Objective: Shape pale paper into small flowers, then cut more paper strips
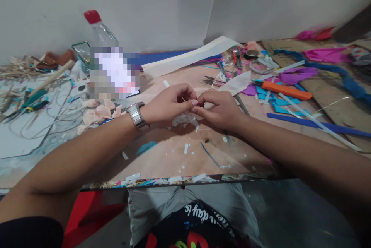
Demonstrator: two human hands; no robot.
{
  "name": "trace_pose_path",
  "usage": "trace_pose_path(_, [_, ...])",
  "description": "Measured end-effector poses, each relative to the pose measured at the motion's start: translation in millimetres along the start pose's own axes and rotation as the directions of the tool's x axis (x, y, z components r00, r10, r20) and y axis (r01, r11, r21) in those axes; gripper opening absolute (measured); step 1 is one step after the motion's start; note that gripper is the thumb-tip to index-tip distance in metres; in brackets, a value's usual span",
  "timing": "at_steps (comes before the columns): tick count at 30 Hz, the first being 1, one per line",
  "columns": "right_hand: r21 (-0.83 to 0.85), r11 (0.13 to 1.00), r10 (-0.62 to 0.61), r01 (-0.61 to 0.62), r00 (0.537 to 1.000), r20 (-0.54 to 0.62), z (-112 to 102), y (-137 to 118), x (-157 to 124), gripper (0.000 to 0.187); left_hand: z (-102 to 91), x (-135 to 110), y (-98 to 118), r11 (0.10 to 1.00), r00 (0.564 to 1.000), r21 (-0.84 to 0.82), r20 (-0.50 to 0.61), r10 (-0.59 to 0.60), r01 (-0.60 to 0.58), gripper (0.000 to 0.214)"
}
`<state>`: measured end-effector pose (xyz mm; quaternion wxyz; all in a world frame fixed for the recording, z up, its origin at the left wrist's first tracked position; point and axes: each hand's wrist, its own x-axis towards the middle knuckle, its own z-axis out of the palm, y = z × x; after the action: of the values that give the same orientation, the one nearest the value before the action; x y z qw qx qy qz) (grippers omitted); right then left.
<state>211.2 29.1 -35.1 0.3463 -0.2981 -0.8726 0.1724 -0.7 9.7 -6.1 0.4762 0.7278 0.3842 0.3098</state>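
Two-handed pinch, L hand (pixel 171 105) & R hand (pixel 220 109) tip to tip above table (pixel 162 165), well L of orange cutter (pixel 290 90). Fingers (pixel 187 105) of both pressed thumb to index, apparently on thin pale sliver (pixel 182 99), also L of cutter; mostly hidden & too small to be certain. Other fingers curled in, prob. to keep tiny work steady. Forearms angled in from both sides, prob. for support & a good view of tips. Metal watch (pixel 138 115) on L wrist. Crumpled clear scrap (pixel 185 120) under hands, L of cutter & nearer front edge. White petal-like piece (pixel 236 83) just L of cutter, by R hand, prob. for easy reach. Blue strip (pixel 285 117) & whitish stick (pixel 342 138) in front of cutter, crossing. Long cream band (pixel 185 58) behind & L of cutter, maybe out of the way. Red-capped bottle (pixel 104 33) far L of cutter, behind blurred bright screen (pixel 113 70), poss. propped there for viewing. Peach scraps (pixel 100 113) & green-handled pliers (pixel 36 98) likewise far L of cutter, prob. set aside.
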Motion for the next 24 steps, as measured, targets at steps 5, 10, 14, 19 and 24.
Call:
trace_pose_path(5, [-0.003,1.000,0.001,-0.001,1.000,-0.027,-0.5,0.4,-0.2,0.034,1.3,0.2,2.8,0.994,1.000,-0.103,0.002,-0.024,0.024,0.010])
trace_pose_path(10, [0.017,1.000,0.008,-0.008,0.999,-0.033,-0.7,-0.7,0.5,0.038,1.7,0.8,3.6,0.993,1.000,-0.113,0.007,-0.022,0.023,0.005])
trace_pose_path(14, [0.015,1.000,0.007,-0.006,0.999,-0.040,-0.7,-1.1,0.6,0.038,2.0,0.5,4.6,0.992,1.000,-0.120,0.012,-0.027,0.028,0.002])
trace_pose_path(19, [0.021,1.000,0.002,-0.001,0.999,-0.042,-1.3,0.2,0.5,0.038,1.4,0.1,5.5,0.988,0.999,-0.149,0.032,-0.037,0.041,0.005])
trace_pose_path(24, [0.019,1.000,0.008,-0.007,1.000,-0.027,-1.8,0.4,0.4,0.042,0.3,0.4,3.9,0.988,0.998,-0.153,0.051,-0.025,0.032,0.009])
